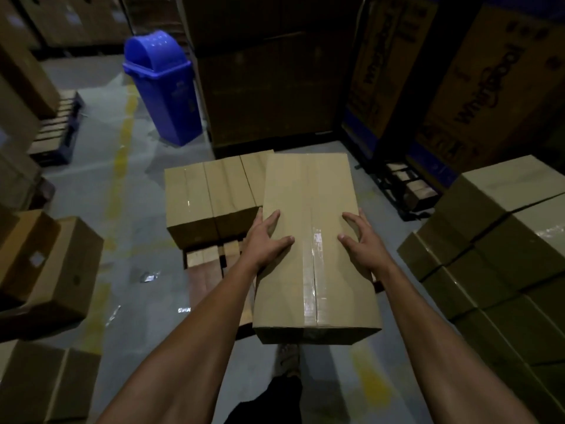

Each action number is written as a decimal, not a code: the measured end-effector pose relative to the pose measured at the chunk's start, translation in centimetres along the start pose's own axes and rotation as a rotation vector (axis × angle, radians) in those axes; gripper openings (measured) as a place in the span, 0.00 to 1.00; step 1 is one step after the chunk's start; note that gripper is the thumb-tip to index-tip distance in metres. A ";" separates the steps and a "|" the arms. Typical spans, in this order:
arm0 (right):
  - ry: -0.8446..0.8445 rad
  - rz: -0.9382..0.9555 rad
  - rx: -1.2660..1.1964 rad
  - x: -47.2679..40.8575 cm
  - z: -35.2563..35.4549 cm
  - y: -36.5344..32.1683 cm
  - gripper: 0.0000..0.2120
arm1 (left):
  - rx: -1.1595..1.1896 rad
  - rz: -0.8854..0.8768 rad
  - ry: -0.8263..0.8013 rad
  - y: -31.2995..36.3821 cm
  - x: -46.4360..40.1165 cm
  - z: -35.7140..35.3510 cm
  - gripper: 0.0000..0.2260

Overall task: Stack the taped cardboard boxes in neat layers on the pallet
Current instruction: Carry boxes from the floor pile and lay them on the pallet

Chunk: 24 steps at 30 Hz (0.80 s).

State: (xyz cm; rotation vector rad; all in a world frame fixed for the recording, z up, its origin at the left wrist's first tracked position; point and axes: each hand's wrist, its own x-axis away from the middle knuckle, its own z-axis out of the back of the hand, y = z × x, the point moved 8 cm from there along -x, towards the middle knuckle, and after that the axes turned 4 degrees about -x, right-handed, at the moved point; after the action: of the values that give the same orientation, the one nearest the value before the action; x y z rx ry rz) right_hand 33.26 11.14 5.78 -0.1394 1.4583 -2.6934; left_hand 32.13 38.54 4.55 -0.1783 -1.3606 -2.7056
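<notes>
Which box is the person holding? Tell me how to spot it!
Find the wooden pallet in the middle of the floor, with a row of boxes on it. The held box is to the right, the only one with two hands on it.

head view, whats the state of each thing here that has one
carried box: taped shut along its top seam, held off the floor
left hand: fingers spread, pressing the box's left side
right hand: fingers spread, pressing the box's right side
boxes on the pallet: three side by side, taped shut
pallet: near slats bare
blue bin: upright, lid closed
</notes>
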 end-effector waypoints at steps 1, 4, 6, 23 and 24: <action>-0.005 -0.010 0.007 -2.3 0.5 0.3 0.27 | 0.017 0.002 -0.007 0.6 -2.3 -0.2 0.38; -0.017 -0.039 -0.018 -9.0 2.2 0.7 0.27 | 0.046 0.014 -0.018 2.1 -9.3 -0.7 0.38; -0.020 -0.050 -0.040 -12.7 3.1 1.1 0.27 | 0.038 0.012 -0.023 3.0 -13.4 -1.0 0.38; -0.046 -0.092 -0.087 -41.3 10.8 4.1 0.27 | 0.063 0.034 0.006 9.9 -41.6 -4.1 0.38; -0.055 -0.089 -0.081 -43.3 11.1 4.7 0.27 | 0.064 0.041 0.013 10.1 -43.4 -4.6 0.38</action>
State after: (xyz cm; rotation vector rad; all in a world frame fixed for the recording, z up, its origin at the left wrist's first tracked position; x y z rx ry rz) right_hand 77.61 4.03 5.99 -0.2877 1.5828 -2.6759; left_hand 76.23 30.75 3.24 -0.1812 -1.4219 -2.6214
